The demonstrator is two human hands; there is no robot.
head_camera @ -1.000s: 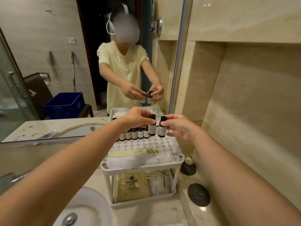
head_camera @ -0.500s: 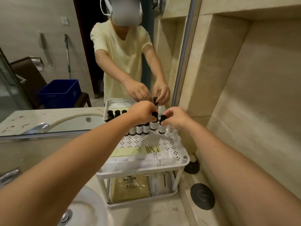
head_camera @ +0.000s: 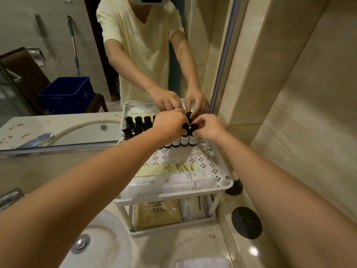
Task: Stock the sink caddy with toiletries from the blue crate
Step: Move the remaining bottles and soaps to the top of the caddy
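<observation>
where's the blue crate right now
The blue crate shows only in the mirror, left side of the head view, on a dark chair.

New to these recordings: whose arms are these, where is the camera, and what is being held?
One camera, worn on the person's head, looks down, so the bare arms are theirs; the figure ahead is a mirror reflection. Beside the sink stands a white caddy. The left hand pinches the cap of the left bottle, the right hand that of the right bottle, ending a row at the top shelf's back. Packets lie in front. The blue crate shows only in the mirror.
</observation>
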